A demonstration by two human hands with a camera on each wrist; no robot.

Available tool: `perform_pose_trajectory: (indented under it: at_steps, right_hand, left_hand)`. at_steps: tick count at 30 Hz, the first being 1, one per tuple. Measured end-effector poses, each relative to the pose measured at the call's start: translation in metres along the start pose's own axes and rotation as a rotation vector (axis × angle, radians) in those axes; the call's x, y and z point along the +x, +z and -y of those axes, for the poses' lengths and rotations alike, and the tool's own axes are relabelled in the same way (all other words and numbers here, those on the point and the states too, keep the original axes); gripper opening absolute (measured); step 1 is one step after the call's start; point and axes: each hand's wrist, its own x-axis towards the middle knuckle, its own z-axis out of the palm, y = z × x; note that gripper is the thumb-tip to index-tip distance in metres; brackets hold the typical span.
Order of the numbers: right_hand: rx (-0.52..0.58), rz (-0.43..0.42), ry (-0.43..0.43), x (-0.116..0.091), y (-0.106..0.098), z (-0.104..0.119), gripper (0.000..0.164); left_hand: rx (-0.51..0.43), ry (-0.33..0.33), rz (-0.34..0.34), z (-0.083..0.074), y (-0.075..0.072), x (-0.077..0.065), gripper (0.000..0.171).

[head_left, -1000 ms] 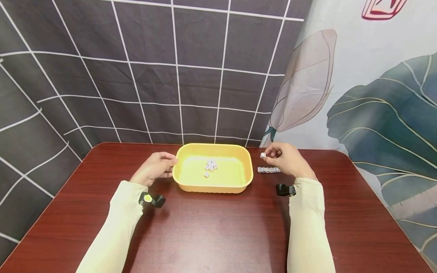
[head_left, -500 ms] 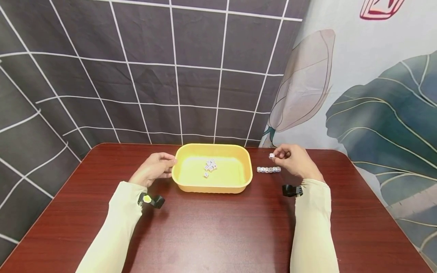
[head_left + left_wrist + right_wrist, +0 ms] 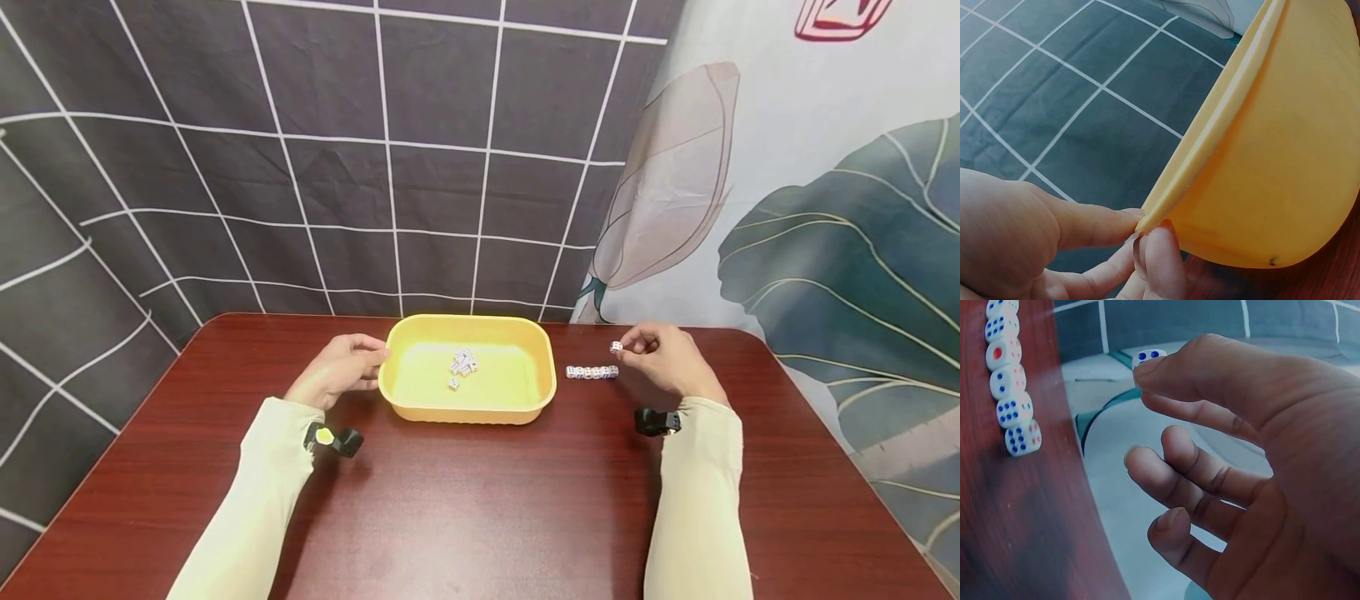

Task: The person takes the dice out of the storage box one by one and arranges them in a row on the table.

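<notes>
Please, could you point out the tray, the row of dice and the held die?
Tray (image 3: 465,415), head view: outside of its near wall.
Row of dice (image 3: 592,372), head view: its middle.
Held die (image 3: 1147,355), right wrist view: its blue-dotted face.

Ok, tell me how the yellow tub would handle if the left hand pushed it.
The yellow tub looks thin-walled, so it is probably light and slightly springy. Being wide and low, it seems unlikely to tip. The small dice lying inside may slide or scatter.
</notes>
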Motion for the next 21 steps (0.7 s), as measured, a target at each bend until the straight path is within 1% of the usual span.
perform_pose_trajectory:
  at_steps: [5, 11, 21]
  right_hand:
    - [-0.007, -0.011, 0.024, -0.002, 0.001, -0.008, 0.013]
    - [-0.009, -0.023, 0.057, -0.001, 0.006, -0.021, 0.014]
    - [-0.005, 0.008, 0.114, 0.0, 0.015, -0.036, 0.016]
  left_hand:
    - [-0.003, 0.006, 0.003, 0.001, -0.001, 0.0, 0.037]
    - [-0.002, -0.003, 0.002, 0.002, -0.002, 0.0, 0.038]
    - [-0.005, -0.003, 0.007, 0.002, 0.0, 0.002, 0.037]
